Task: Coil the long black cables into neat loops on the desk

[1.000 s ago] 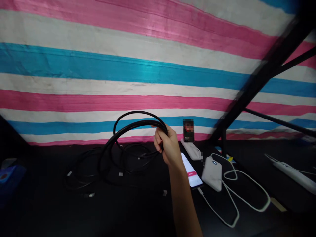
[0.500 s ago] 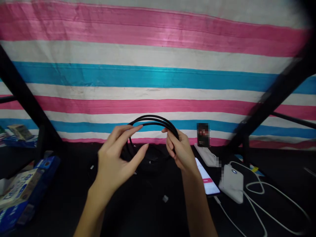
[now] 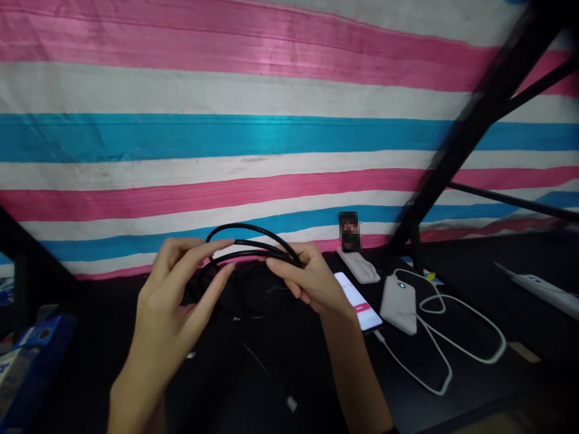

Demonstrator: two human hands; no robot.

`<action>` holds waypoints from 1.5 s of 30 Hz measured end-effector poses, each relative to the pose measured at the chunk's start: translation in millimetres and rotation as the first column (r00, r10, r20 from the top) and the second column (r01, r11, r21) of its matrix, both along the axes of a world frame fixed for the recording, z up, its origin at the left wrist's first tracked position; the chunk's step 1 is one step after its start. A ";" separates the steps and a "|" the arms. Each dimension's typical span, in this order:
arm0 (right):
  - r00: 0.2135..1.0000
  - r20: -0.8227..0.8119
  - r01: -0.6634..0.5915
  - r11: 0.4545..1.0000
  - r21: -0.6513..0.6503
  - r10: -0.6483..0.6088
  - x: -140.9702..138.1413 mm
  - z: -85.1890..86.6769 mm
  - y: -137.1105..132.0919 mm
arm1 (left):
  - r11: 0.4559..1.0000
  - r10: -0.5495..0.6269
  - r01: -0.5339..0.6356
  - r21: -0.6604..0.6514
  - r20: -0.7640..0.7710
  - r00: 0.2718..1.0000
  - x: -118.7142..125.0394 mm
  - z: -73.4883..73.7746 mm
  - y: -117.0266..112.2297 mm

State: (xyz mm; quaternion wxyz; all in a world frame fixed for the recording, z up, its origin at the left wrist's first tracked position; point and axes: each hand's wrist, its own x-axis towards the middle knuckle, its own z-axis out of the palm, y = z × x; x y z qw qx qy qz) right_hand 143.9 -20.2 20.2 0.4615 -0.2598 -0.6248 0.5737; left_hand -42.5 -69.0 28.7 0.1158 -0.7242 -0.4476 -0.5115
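Observation:
A looped black cable (image 3: 253,228) is held up between my two hands above the dark table. My right hand (image 3: 312,274) is closed round the bundled strands at the coil's right side, thumb across the front. At the left, my left hand (image 3: 172,301) has its index finger and thumb around the strands in a loose grasp, with the fingertips at the cable. The lower part of the coil hangs against the black tabletop and is hard to make out. A small pale tag-like piece (image 3: 291,404) lies on the table below the hands.
Right of my hands lie a lit phone (image 3: 362,304), a white power bank (image 3: 398,304) and white cables (image 3: 446,361). Behind the phone are another white device (image 3: 359,266) and a dark blurred item (image 3: 350,232). Blue packaging (image 3: 40,355) sits at left. A striped sheet (image 3: 253,135) hangs behind, near black frame bars (image 3: 461,144).
My view has turned to the right. The coil is lower and its strands are more spread; my left thumb and index finger have come closer around them.

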 end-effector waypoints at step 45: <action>0.304 -0.614 0.755 0.577 -0.311 -0.729 162.0 -14.3 25.8 | 0.880 0.395 -0.450 -0.153 0.760 0.516 -183.5 -45.8 30.7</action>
